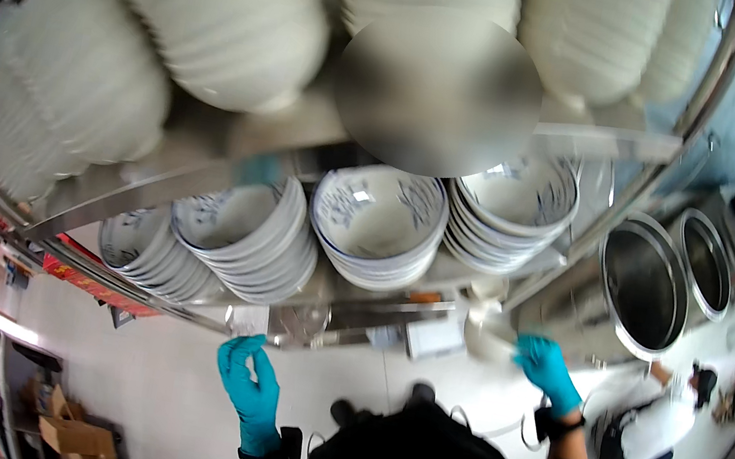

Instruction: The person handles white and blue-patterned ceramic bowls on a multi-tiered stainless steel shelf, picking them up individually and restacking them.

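Note:
My left hand (248,383), in a teal glove, is by the front edge of a metal shelf (339,315). Its fingers are bent, with a gap between them and the thumb, and I see nothing held. My right hand (547,370), gloved too, has its fingers at the side of a white bowl (491,339), which is blurred and seems gripped by its edge. Before me on the shelf stand several stacks of white bowls with blue patterns, among them a middle stack (379,224), a left stack (244,232) and a right stack (516,202).
Tall stacks of cream-white dishes (222,12) fill the upper shelf, partly behind a blurred round patch. Large steel pots (643,287) stand right. A person in white (656,434) is low at the right. Cardboard boxes (78,440) lie lower left.

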The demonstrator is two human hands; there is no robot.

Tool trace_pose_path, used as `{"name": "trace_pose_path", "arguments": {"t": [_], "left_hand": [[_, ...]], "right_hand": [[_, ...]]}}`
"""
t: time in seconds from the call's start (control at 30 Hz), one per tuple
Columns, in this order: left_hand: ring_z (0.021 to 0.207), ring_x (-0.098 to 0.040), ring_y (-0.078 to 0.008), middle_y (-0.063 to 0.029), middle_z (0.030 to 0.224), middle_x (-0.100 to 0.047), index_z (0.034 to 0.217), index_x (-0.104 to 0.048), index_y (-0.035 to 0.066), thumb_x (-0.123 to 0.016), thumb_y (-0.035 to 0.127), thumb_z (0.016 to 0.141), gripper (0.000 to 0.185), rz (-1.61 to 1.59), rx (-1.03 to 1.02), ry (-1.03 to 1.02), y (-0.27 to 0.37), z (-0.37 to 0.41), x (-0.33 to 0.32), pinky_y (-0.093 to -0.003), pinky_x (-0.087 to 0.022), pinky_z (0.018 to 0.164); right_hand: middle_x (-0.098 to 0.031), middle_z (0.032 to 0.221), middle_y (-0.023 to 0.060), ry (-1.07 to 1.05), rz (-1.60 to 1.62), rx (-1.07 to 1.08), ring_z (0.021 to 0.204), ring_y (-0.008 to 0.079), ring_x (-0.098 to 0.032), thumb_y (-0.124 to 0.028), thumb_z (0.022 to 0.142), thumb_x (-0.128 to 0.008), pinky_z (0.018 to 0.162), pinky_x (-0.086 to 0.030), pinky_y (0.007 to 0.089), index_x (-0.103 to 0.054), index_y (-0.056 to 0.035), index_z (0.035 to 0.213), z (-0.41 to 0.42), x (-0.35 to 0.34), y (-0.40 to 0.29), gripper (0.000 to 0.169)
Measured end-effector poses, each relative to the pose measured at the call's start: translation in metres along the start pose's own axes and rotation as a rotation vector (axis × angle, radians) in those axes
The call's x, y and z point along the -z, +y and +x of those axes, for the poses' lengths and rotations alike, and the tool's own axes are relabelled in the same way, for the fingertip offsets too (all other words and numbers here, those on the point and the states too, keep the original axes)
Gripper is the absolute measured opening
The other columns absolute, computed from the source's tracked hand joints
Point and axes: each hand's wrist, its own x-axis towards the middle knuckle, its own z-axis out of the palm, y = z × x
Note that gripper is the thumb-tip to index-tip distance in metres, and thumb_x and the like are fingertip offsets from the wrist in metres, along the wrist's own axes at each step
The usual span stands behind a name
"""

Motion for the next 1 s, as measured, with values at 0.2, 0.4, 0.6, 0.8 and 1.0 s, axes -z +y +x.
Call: {"name": "trace_pose_path", "arguments": {"t": [0.2, 0.4, 0.6, 0.8, 1.0], "left_hand": [[0.085, -0.057, -0.0291, -0.0130, 0.091, -0.057, 0.096, -0.064, 0.003, -0.059, -0.009, 0.077, 0.023, -0.138, -0.089, 0.031, -0.009, 0.028, 0.000, -0.0360, -0.047, 0.075], [0.086, -0.056, -0.0284, -0.0126, 0.092, -0.057, 0.096, -0.063, 0.002, -0.059, -0.010, 0.077, 0.023, -0.232, -0.021, 0.088, -0.040, 0.024, 0.027, -0.0356, -0.046, 0.076], [0.088, -0.056, -0.0280, -0.0126, 0.094, -0.056, 0.100, -0.063, 0.003, -0.059, -0.010, 0.078, 0.025, -0.269, -0.026, 0.142, -0.072, 0.019, 0.056, -0.0355, -0.045, 0.078], [0.089, -0.056, -0.0276, -0.0116, 0.093, -0.056, 0.098, -0.062, 0.003, -0.058, -0.009, 0.079, 0.024, -0.271, 0.002, 0.194, -0.089, 0.012, 0.064, -0.0358, -0.044, 0.080], [0.089, -0.055, -0.0278, -0.0114, 0.093, -0.055, 0.097, -0.063, 0.004, -0.058, -0.009, 0.079, 0.023, -0.228, 0.058, 0.238, -0.113, 0.010, 0.087, -0.0354, -0.043, 0.082]], "right_hand": [[-0.070, 0.087, 0.0057, 0.103, 0.340, 0.436, 0.085, 0.0253, -0.067, -0.026, 0.086, -0.062, 0.089, -0.049, 0.0418, -0.068, -0.0076, 0.086, 0.076, 0.147, -0.185, 0.020], [-0.066, 0.104, 0.0119, 0.707, -0.314, 0.603, 0.096, 0.0270, -0.064, -0.007, 0.085, -0.064, 0.089, -0.049, 0.0366, -0.065, -0.0037, 0.104, 0.140, 0.205, -0.310, 0.020], [-0.067, 0.090, 0.0093, 1.065, -0.507, 0.868, 0.079, 0.0273, -0.065, -0.014, 0.081, -0.070, 0.069, -0.052, 0.0331, -0.067, -0.0104, 0.101, 0.257, 0.240, -0.395, 0.021], [-0.068, 0.095, 0.0105, 0.906, -0.551, 0.849, 0.084, 0.0262, -0.066, -0.017, 0.085, -0.067, 0.073, -0.053, 0.0325, -0.066, -0.0093, 0.104, 0.340, 0.253, -0.416, 0.021], [-0.068, 0.095, 0.0100, 0.825, -0.549, 0.855, 0.084, 0.0292, -0.066, -0.023, 0.084, -0.066, 0.073, -0.054, 0.0360, -0.068, -0.0126, 0.103, 0.351, 0.239, -0.413, 0.022]]}}
